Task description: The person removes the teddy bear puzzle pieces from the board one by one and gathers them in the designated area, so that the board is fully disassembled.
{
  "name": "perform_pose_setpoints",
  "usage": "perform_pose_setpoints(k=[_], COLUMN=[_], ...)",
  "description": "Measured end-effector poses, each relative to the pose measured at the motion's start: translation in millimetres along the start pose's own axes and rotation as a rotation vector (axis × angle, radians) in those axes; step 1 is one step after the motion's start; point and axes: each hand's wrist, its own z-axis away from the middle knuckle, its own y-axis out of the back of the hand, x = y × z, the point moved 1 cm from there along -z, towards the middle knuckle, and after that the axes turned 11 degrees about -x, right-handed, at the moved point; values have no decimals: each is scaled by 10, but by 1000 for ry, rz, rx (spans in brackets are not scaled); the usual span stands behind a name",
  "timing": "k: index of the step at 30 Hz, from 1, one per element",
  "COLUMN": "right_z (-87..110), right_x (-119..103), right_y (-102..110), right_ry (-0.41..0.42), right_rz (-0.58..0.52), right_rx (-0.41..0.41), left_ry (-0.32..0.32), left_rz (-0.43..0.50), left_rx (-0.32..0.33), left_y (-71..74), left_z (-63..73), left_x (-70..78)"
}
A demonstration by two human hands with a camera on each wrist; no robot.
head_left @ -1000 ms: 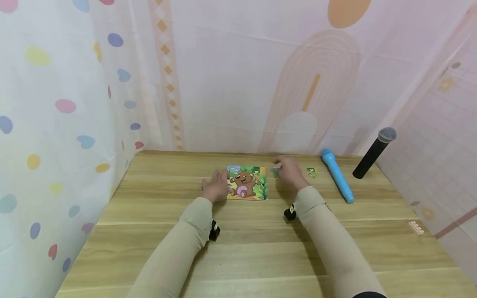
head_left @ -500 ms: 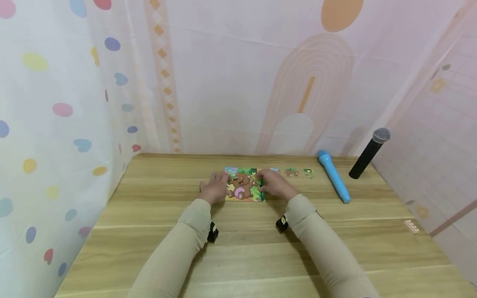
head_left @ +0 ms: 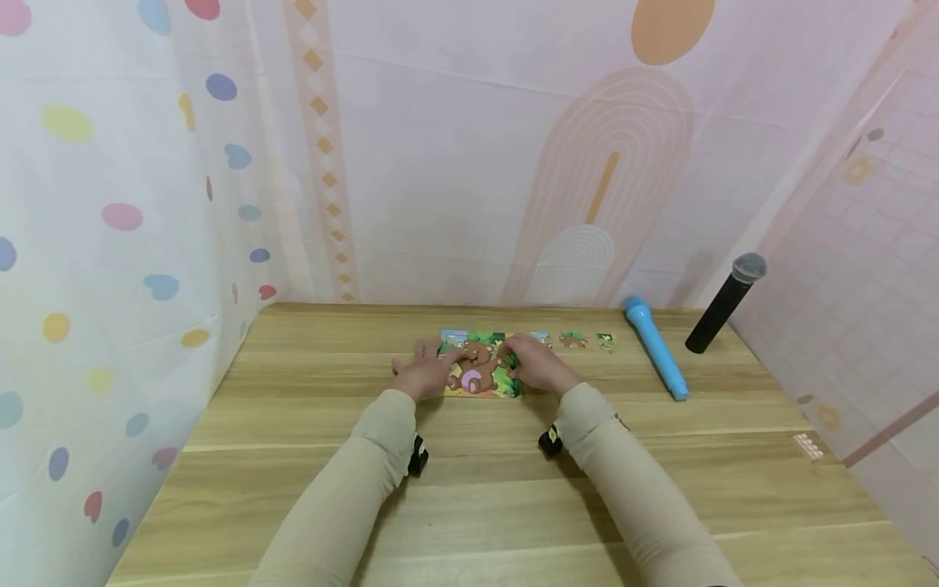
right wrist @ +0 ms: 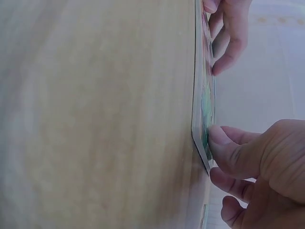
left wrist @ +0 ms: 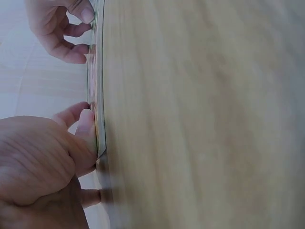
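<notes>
Left hand (head_left: 422, 376) inward, perhaps touching puzzle (head_left: 473, 382) edge

The picture puzzle (head_left: 478, 380) lies on the worktop (head_left: 469, 522), toward its back edge and roughly midway across. The left hand (head_left: 421, 377) is at the puzzle's left edge and the right hand (head_left: 540, 364) at its right edge, fingers of both over the puzzle. To the right runs a row of loose pieces (head_left: 573, 340) (the first partly hidden behind the right hand). Past these lies a microphone (head_left: 658, 350), head end to the back, and right of that a second microphone (head_left: 720, 312) stands on the worktop. Nearer the person, by the right edge, is a small object (head_left: 808, 446). A hanging cloth (head_left: 440, 187) is behind the worktop and along its left side
</notes>
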Motion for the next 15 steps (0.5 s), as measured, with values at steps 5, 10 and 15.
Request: perform_pose_setpoints(k=[5,10,15], right_z=[0,-20,-21], right_x=[4,20,18], right_y=[-6,-13,-9], right_ry=[1,3,15], right_rz=[-20,-53,-86], right_rx=[-6,-20,-15], left_ry=[-1,7,13], left_rz=[-16,-39,-49], left_rx=[-3,-15,-24], left_y=[5,7,10], left_z=[-4,-3,7], left_x=[5,10,24])
